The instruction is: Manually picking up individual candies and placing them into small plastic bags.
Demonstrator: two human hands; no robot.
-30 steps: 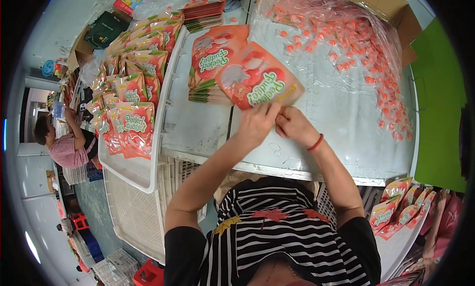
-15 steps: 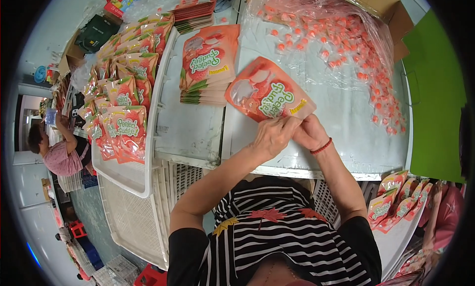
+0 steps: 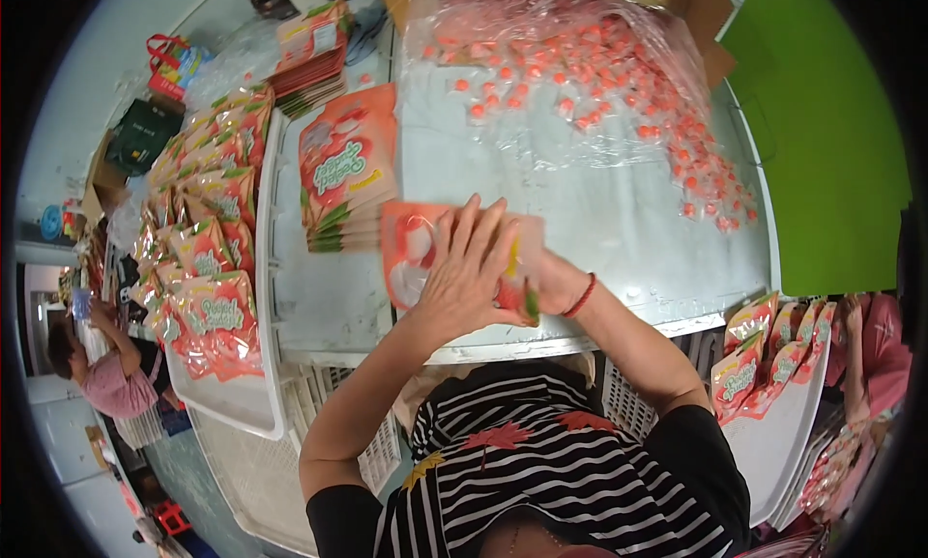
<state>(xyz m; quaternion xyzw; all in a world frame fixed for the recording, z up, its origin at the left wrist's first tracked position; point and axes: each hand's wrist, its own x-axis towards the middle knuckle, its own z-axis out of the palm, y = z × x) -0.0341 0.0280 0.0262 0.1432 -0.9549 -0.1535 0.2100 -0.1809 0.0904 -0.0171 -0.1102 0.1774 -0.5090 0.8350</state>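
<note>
A red and peach printed pouch (image 3: 406,254) is between my hands near the front of the table. My left hand (image 3: 466,278) lies over its printed face, fingers stretched out and spread. At the pouch's right end, my right hand (image 3: 556,286), with a red bracelet at the wrist, grips the edge; its fingers are mostly hidden behind the pouch. Just to the left, a stack of flat pouches (image 3: 346,157) rests on the table, close to the pouch's left edge. Loose pink-red wrapped candies (image 3: 590,99) are spread across the far right on clear plastic.
To the left, a white tray (image 3: 222,403) carries rows of plump filled pouches (image 3: 217,312). Another pouch pile (image 3: 309,65) stands behind. A carton (image 3: 701,12) and green panel (image 3: 822,133) border the right. Other people (image 3: 114,374) are at both sides; more pouches (image 3: 764,365) stand at lower right.
My left hand has gone from pinching the pouch's near edge to lying spread across its face. The pouch has come nearer and turned. The whole view has shifted slightly.
</note>
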